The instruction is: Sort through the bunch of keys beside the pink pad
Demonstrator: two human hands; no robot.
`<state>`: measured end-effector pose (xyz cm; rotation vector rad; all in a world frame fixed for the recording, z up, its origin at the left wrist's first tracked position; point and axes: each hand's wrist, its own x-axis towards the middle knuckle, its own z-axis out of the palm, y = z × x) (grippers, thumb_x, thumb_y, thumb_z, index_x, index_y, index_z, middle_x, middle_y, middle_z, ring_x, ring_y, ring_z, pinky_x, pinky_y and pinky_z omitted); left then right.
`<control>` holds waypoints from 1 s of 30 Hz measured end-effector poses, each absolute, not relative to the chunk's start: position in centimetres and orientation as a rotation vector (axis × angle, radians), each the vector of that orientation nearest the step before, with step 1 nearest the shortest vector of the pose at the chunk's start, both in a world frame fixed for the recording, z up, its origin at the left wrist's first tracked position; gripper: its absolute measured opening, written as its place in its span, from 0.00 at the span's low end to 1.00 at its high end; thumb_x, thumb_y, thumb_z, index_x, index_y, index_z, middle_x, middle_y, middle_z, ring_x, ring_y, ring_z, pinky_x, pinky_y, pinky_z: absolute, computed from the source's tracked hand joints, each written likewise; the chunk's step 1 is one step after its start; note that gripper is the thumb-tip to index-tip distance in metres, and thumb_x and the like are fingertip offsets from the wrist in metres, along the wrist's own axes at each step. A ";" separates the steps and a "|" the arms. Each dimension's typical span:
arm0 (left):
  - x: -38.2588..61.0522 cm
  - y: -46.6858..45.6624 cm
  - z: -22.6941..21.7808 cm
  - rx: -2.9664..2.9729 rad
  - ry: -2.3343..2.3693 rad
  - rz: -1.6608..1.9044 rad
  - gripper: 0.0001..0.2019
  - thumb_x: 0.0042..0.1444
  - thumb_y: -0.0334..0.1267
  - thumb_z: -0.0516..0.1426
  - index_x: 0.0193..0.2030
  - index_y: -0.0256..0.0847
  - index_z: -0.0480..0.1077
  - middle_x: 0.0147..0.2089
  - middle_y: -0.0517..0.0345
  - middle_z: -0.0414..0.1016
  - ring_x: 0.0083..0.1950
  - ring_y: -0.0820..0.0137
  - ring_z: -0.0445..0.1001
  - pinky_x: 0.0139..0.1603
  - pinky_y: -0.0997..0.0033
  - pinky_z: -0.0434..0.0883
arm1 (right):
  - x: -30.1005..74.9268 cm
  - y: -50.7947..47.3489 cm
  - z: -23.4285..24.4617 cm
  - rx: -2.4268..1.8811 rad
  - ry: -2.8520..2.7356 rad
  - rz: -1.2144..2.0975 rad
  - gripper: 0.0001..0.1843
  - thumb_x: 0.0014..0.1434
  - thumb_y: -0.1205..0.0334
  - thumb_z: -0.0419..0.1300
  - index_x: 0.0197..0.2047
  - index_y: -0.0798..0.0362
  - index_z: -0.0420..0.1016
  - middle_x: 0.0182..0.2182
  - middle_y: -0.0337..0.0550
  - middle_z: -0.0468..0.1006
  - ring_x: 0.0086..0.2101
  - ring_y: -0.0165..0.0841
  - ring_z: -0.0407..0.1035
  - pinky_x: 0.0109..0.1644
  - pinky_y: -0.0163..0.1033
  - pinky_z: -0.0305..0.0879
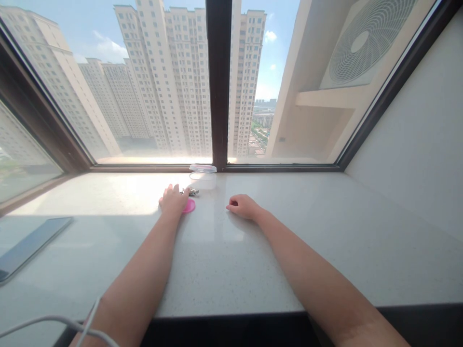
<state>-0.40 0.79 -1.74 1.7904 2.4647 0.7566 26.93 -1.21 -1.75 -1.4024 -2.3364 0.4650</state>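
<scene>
your left hand (174,199) is palm down, fingers spread, partly covering the pink disc (189,206) and just beside the small metal pieces (193,192); whether it touches them, i cannot tell; your right hand (244,206) curls loosely over the white sill (224,270), and i cannot tell whether it pinches anything; the clear container (203,180) stands behind the metal pieces.

A glossy, speckled white countertop (231,270), partly sunlit, bears a clear container (203,181). Just in front of the container lies a small cluster of metallic pieces (194,192). A partly hidden pink disc (190,206) lies slightly left of the container and nearer. Well left of the container, nearer still, lies a flat rectangular device (34,246).
</scene>
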 end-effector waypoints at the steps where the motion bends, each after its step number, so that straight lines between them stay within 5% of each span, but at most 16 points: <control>1: -0.4 0.8 -1.9 1.802 2.456 0.750 0.28 0.58 0.58 0.44 0.60 0.47 0.62 0.67 0.43 0.55 0.66 0.50 0.54 0.58 0.46 0.57 | 26.9 -1.2 -1.8 -1.402 -2.337 0.464 0.11 0.55 0.56 0.58 0.27 0.55 0.72 0.26 0.40 0.73 0.28 0.28 0.61 0.31 0.33 0.50; 17: 0.4 1.6 -2.6 1.916 2.379 0.508 0.33 0.58 0.59 0.40 0.67 0.48 0.52 0.72 0.49 0.43 0.71 0.51 0.43 0.62 0.39 0.49 | 26.9 -1.0 -1.9 -1.403 -2.347 0.453 0.12 0.55 0.56 0.57 0.26 0.54 0.72 0.26 0.39 0.73 0.27 0.28 0.61 0.30 0.33 0.50; 23: 1.3 1.2 -2.3 1.844 2.405 0.572 0.37 0.56 0.62 0.42 0.68 0.42 0.49 0.71 0.39 0.43 0.70 0.49 0.44 0.63 0.43 0.49 | 26.9 -1.0 -1.9 -1.400 -2.340 0.458 0.11 0.55 0.56 0.57 0.27 0.54 0.72 0.26 0.40 0.73 0.28 0.28 0.61 0.31 0.33 0.50; 30: 4.0 -0.4 -1.3 1.695 2.377 0.708 0.35 0.60 0.52 0.44 0.69 0.36 0.43 0.72 0.36 0.33 0.71 0.49 0.38 0.64 0.41 0.44 | 26.9 -1.1 -1.8 -1.391 -2.340 0.453 0.12 0.55 0.56 0.57 0.26 0.54 0.72 0.26 0.40 0.73 0.27 0.28 0.61 0.31 0.34 0.50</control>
